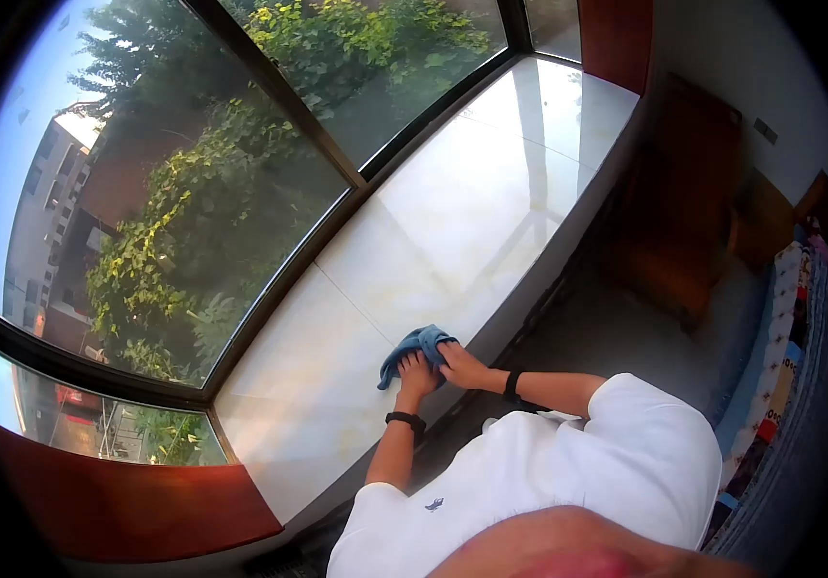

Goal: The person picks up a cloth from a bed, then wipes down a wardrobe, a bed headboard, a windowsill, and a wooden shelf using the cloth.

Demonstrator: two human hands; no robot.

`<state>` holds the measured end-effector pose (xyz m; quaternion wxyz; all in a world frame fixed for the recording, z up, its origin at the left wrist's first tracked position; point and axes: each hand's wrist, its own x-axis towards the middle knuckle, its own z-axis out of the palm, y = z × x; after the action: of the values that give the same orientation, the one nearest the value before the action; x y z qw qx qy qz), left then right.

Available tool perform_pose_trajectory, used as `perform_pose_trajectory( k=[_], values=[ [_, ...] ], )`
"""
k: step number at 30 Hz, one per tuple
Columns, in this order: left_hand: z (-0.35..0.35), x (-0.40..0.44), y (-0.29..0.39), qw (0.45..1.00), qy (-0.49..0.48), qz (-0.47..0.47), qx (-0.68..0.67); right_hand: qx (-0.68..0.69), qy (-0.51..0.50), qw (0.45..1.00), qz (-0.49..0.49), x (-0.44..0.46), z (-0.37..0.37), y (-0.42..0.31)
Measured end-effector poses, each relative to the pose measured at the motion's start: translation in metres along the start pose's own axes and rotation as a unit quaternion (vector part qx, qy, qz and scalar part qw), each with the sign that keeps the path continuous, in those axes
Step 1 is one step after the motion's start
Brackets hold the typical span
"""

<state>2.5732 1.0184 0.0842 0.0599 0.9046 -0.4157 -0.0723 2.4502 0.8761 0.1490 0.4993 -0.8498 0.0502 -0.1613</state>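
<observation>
A crumpled blue cloth [424, 341] lies on the white, glossy window sill [356, 332], close to its front edge. On the cloth's near side rests my left hand [415, 376], its fingers bent over the fabric and pressing it down. Just to the right, my right hand [462, 367] grips the cloth's right part, fingers curled onto it. Both hands are close together, and each wrist wears a black band. Folds of the cloth hide some fingertips.
Large dark-framed window panes [231, 222] run along the sill's far side. Reddish-brown wood panels [134, 506] flank the sill. On the right, a wooden chair [674, 250] stands in shadow near a bed with patterned bedding [770, 385].
</observation>
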Motion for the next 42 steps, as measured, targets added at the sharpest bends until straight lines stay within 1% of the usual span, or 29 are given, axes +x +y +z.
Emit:
perform_pose_trajectory(
  k=[2, 3, 4, 5, 6, 9, 11, 12, 14, 15, 16, 17, 18, 19, 20, 21, 24, 25, 27, 28, 30, 32, 34, 35, 36, 37, 38, 40, 42],
  values=[
    [0.005, 0.026, 0.026, 0.997, -0.05, 0.056, 0.003, -0.096, 0.007, 0.993, -0.062, 0.005, -0.025, 0.024],
    [-0.002, 0.04, 0.043, 0.995, -0.072, 0.067, -0.03, -0.13, -0.003, 0.991, -0.04, 0.009, -0.04, 0.03],
    [0.002, 0.058, 0.054, 0.987, -0.132, 0.095, 0.013, -0.164, -0.01, 0.986, -0.02, 0.013, -0.055, 0.034],
    [0.0, 0.075, 0.069, 0.979, -0.161, 0.125, 0.024, -0.241, -0.041, 0.97, 0.006, 0.016, -0.061, 0.051],
    [-0.002, 0.092, 0.082, 0.969, -0.187, 0.157, 0.038, -0.299, -0.02, 0.954, -0.006, 0.015, -0.066, 0.064],
    [0.005, 0.142, 0.105, 0.967, -0.196, 0.163, 0.0, -0.338, 0.003, 0.94, 0.044, 0.033, -0.09, 0.086],
    [0.003, 0.167, 0.116, 0.964, -0.195, 0.179, -0.008, -0.317, -0.006, 0.94, 0.127, 0.043, -0.106, 0.093],
    [0.001, 0.177, 0.121, 0.965, -0.187, 0.185, -0.01, -0.325, -0.001, 0.936, 0.137, 0.049, -0.111, 0.095],
    [-0.003, 0.198, 0.134, 0.96, -0.201, 0.196, -0.011, -0.325, -0.036, 0.925, 0.193, 0.066, -0.117, 0.113],
    [0.009, 0.212, 0.136, 0.964, -0.183, 0.188, -0.042, -0.317, -0.057, 0.917, 0.237, 0.078, -0.118, 0.131],
    [0.009, 0.21, 0.132, 0.969, -0.168, 0.165, -0.074, -0.279, -0.062, 0.919, 0.272, 0.082, -0.12, 0.126],
    [0.0, 0.209, 0.134, 0.971, -0.158, 0.167, -0.063, -0.27, -0.05, 0.922, 0.272, 0.086, -0.128, 0.121],
    [0.011, 0.201, 0.137, 0.972, -0.156, 0.149, -0.091, -0.278, -0.066, 0.919, 0.271, 0.079, -0.127, 0.122],
    [0.006, 0.199, 0.132, 0.976, -0.128, 0.151, -0.089, -0.285, -0.086, 0.917, 0.264, 0.077, -0.121, 0.118],
    [-0.002, 0.201, 0.135, 0.978, -0.102, 0.169, -0.073, -0.28, -0.056, 0.918, 0.274, 0.069, -0.126, 0.104],
    [0.007, 0.192, 0.132, 0.976, -0.082, 0.183, -0.08, -0.291, -0.067, 0.918, 0.262, 0.068, -0.124, 0.1],
    [0.01, 0.153, 0.11, 0.97, -0.027, 0.189, -0.154, -0.385, -0.061, 0.905, 0.172, 0.043, -0.093, 0.093],
    [0.013, 0.134, 0.098, 0.97, -0.035, 0.182, -0.159, -0.381, -0.071, 0.905, 0.176, 0.033, -0.077, 0.091],
    [0.014, 0.1, 0.079, 0.975, -0.006, 0.174, -0.14, -0.398, -0.065, 0.911, 0.091, 0.02, -0.052, 0.082],
    [0.015, 0.083, 0.069, 0.975, -0.014, 0.173, -0.138, -0.392, -0.066, 0.913, 0.096, 0.014, -0.038, 0.078],
    [0.011, 0.054, 0.057, 0.98, 0.034, 0.16, -0.115, -0.37, -0.057, 0.927, 0.024, 0.006, -0.02, 0.06],
    [0.005, 0.036, 0.05, 0.98, 0.044, 0.156, -0.115, -0.348, -0.071, 0.934, 0.034, 0.009, -0.015, 0.047],
    [0.002, 0.035, 0.067, 0.98, 0.046, 0.155, -0.12, -0.311, -0.089, 0.946, 0.007, 0.003, -0.023, 0.045],
    [0.005, 0.042, 0.072, 0.986, 0.013, 0.141, -0.086, -0.333, -0.045, 0.941, -0.036, 0.002, -0.025, 0.047],
    [0.004, 0.04, 0.079, 0.989, -0.034, 0.135, -0.045, -0.324, -0.04, 0.945, -0.022, -0.005, -0.03, 0.046],
    [0.011, 0.053, 0.091, 0.986, 0.004, 0.158, -0.05, -0.306, -0.061, 0.95, -0.012, -0.002, -0.048, 0.056],
    [0.022, 0.064, 0.101, 0.986, 0.004, 0.158, -0.052, -0.295, -0.087, 0.951, -0.006, 0.002, -0.061, 0.069],
    [0.024, 0.098, 0.127, 0.981, 0.045, 0.188, -0.017, -0.299, -0.039, 0.953, 0.018, 0.005, -0.099, 0.093],
    [0.032, 0.136, 0.161, 0.98, 0.025, 0.194, -0.04, -0.309, -0.036, 0.95, 0.039, 0.011, -0.14, 0.115]
  ],
)
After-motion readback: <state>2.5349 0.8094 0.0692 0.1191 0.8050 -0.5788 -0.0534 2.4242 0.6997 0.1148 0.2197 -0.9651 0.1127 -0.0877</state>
